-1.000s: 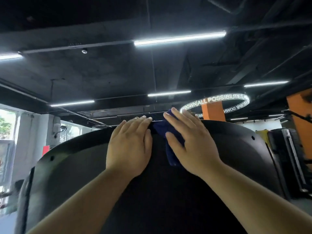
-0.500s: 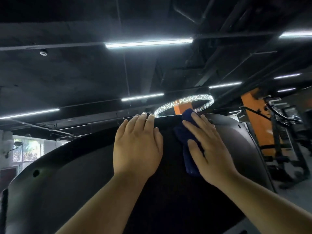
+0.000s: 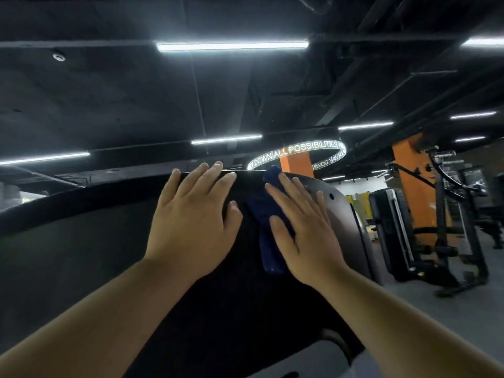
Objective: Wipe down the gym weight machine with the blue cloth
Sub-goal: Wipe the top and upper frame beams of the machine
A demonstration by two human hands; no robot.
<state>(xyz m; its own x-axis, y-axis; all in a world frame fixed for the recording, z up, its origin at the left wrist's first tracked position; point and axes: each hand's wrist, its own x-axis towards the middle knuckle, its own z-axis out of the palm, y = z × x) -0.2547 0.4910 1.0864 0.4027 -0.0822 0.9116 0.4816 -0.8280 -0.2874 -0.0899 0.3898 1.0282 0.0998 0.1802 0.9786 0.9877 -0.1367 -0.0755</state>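
The gym weight machine's curved black cover [image 3: 81,241] fills the lower half of the view. My right hand [image 3: 302,230] lies flat with straight fingers on the blue cloth [image 3: 268,241], pressing it against the cover near its upper right edge. The cloth shows beyond my fingertips and hangs down to the left of my palm. My left hand [image 3: 196,216] rests flat on the cover just left of the cloth, fingers straight and reaching the top edge.
To the right stand other gym machines [image 3: 441,227] and orange pillars [image 3: 411,186] on a grey floor. A lit ring sign [image 3: 297,152] hangs from the dark ceiling behind the cover. A pale panel [image 3: 308,361] shows below the cover.
Both hands and the cloth have slid rightwards along the cover's top, nearing its right edge. The view has swung right, and more of the gym machines shows.
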